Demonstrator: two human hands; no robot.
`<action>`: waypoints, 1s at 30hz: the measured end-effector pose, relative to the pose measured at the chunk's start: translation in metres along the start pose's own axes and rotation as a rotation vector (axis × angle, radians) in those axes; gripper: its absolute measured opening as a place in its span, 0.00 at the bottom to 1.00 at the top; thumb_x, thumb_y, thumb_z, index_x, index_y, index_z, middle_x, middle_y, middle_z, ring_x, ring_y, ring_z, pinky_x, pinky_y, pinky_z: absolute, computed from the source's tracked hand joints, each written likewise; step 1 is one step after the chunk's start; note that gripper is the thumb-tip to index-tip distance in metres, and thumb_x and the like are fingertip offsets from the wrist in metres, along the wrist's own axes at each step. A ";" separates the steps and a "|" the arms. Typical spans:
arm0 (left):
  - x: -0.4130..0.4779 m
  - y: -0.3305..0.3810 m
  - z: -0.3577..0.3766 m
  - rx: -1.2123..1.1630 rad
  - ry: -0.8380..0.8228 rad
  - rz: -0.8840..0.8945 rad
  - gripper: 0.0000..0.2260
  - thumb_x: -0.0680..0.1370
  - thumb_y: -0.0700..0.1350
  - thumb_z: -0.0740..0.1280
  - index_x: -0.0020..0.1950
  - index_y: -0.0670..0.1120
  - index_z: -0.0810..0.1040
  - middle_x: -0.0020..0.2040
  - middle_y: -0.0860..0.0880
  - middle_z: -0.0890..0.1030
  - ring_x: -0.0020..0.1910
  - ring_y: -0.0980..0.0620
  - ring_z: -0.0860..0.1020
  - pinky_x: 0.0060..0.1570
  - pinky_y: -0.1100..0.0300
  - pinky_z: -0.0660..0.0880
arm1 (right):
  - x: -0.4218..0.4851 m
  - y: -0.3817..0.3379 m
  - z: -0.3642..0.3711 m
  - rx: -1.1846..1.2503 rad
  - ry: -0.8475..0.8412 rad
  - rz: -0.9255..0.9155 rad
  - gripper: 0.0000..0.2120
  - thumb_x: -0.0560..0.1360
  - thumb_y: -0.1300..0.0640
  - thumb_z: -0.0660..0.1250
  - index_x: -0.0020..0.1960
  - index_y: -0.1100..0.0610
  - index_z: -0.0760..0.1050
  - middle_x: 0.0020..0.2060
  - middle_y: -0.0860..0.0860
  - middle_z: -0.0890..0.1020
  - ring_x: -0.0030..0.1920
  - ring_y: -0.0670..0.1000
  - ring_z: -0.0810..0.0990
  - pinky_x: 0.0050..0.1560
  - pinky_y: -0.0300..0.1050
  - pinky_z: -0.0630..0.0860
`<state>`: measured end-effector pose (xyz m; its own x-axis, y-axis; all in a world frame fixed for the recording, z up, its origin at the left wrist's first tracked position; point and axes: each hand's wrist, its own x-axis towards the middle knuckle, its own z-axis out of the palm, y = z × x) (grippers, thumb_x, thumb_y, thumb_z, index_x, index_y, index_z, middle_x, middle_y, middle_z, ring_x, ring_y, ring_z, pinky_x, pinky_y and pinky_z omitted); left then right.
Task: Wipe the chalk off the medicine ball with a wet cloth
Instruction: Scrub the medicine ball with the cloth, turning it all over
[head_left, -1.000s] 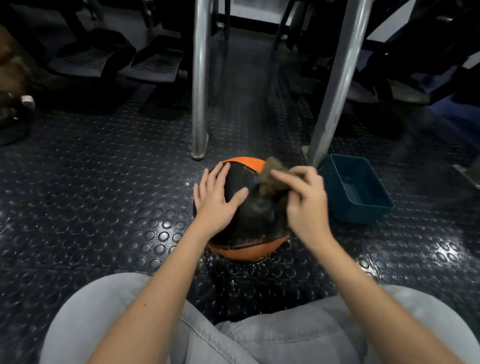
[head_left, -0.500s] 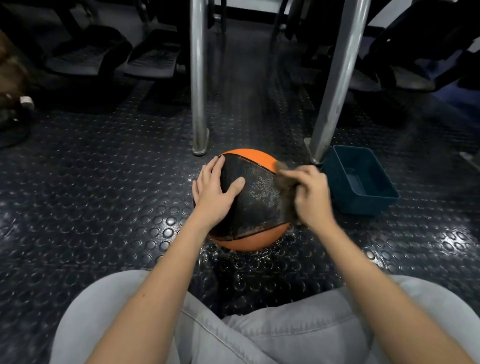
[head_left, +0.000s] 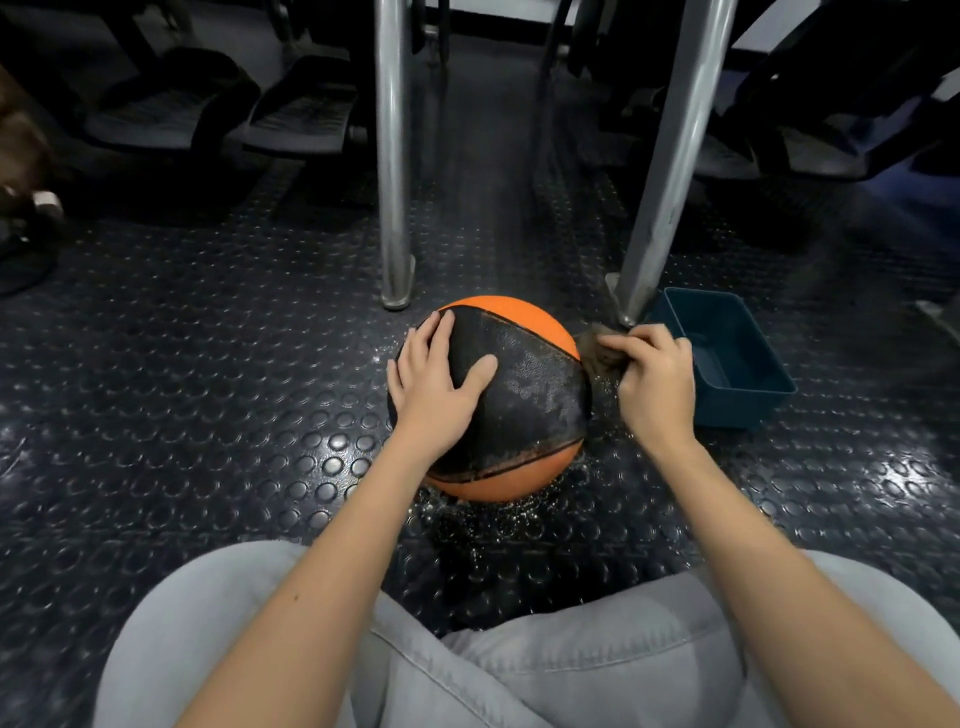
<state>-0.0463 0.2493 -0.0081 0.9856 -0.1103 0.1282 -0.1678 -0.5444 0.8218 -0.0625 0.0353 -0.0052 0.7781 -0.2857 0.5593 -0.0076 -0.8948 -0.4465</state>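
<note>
- the studded black rubber floor (head_left: 208, 415) is wet and glistening around the ball, so the ball may skid: press down into it, not across.
- the person's grey-trousered knees (head_left: 519, 649) fill the bottom of the view; the ball sits on the floor just ahead of them, in front of two metal legs (head_left: 392, 156).
- the medicine ball (head_left: 519, 395) is orange with a broad black band turned up. the band is pebbled and wet, with pale grey speckle over its right half and along the lower seam; i judge that to be chalk, so the wiping looks part done.
- a teal tub (head_left: 737, 410) stands just right of the ball, handy for a rinse; whether it holds water i cannot tell.
- the left hand (head_left: 436, 384) lies flat on the ball's left shoulder, fingers straight, thumb on the black band, gripping nothing, only steadying. use it to roll fresh patches upward.
- the right hand (head_left: 654, 384) has its fingers curled round the bunched cloth at the ball's right edge.
- the cloth (head_left: 597, 353) is a small dark brownish wad; whether it touches the ball i cannot tell. spread flatter it would likely work into the grain better, with short firm strokes along the seam.
</note>
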 end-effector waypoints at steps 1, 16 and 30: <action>0.000 -0.001 0.000 0.001 0.008 -0.005 0.37 0.70 0.64 0.53 0.77 0.53 0.54 0.77 0.55 0.52 0.76 0.54 0.46 0.72 0.52 0.37 | 0.001 -0.011 -0.004 0.041 0.042 -0.054 0.22 0.70 0.75 0.57 0.53 0.57 0.82 0.49 0.56 0.78 0.47 0.58 0.69 0.49 0.47 0.72; -0.005 -0.005 -0.002 -0.005 0.027 -0.036 0.33 0.76 0.63 0.56 0.77 0.52 0.53 0.77 0.54 0.52 0.76 0.53 0.46 0.72 0.52 0.37 | -0.021 -0.040 0.000 0.121 -0.073 -0.526 0.19 0.70 0.70 0.56 0.50 0.59 0.82 0.50 0.57 0.80 0.45 0.54 0.68 0.45 0.42 0.68; -0.003 0.000 0.001 0.054 -0.001 -0.017 0.29 0.80 0.58 0.57 0.78 0.51 0.51 0.78 0.53 0.50 0.76 0.53 0.44 0.72 0.51 0.37 | -0.004 -0.027 0.004 0.015 -0.081 -0.408 0.17 0.72 0.65 0.56 0.47 0.58 0.83 0.47 0.56 0.80 0.42 0.58 0.70 0.39 0.50 0.72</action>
<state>-0.0495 0.2490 -0.0085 0.9883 -0.1018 0.1139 -0.1522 -0.5900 0.7930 -0.0627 0.0624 0.0018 0.7624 0.1199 0.6359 0.3202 -0.9239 -0.2096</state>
